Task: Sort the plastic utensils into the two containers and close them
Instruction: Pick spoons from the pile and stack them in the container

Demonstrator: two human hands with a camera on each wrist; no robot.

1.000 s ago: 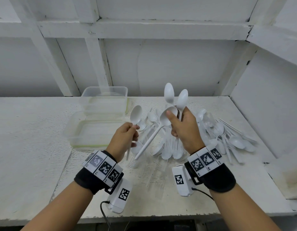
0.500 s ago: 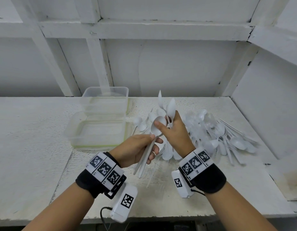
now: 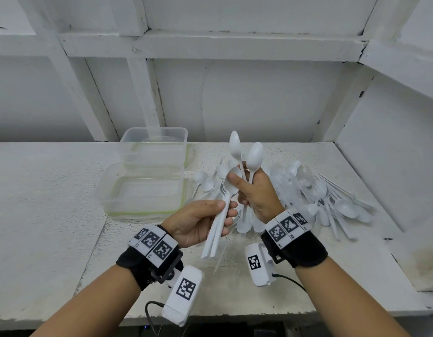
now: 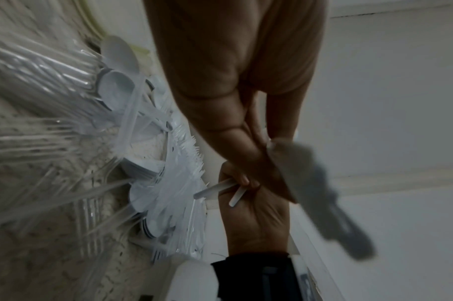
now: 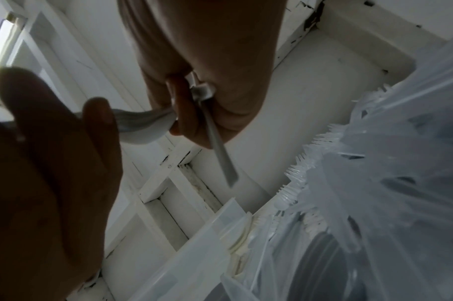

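While two spoons (image 3: 247, 154) are being kept clamped upright in the right hand (image 3: 258, 193), a nested spoon stack (image 3: 219, 224) is now being gripped by the left hand (image 3: 198, 221); both containers (image 3: 147, 188) are still being left empty.

White plastic, clear plastic, rough painted shelf

The spoons (image 3: 236, 152) are opaque white plastic, smooth with a soft satin sheen, while the forks (image 4: 184, 154) heaped beside them look clear and glassy (their tines catch small bright glints). Both containers (image 3: 147, 188) are translucent, slightly frosted plastic; the nearer one carries a pale green strip along its rim. The shelf (image 3: 40, 203) shows a matt, grainy white coat, chipped to dark patches at its front edge, and the wall panels (image 3: 259, 93) behind wear the same dull paint, cracked at the joints. Wrist bands (image 3: 305, 251) are black matt cloth with printed marker patches; the camera housings (image 3: 184, 295) are smooth white plastic
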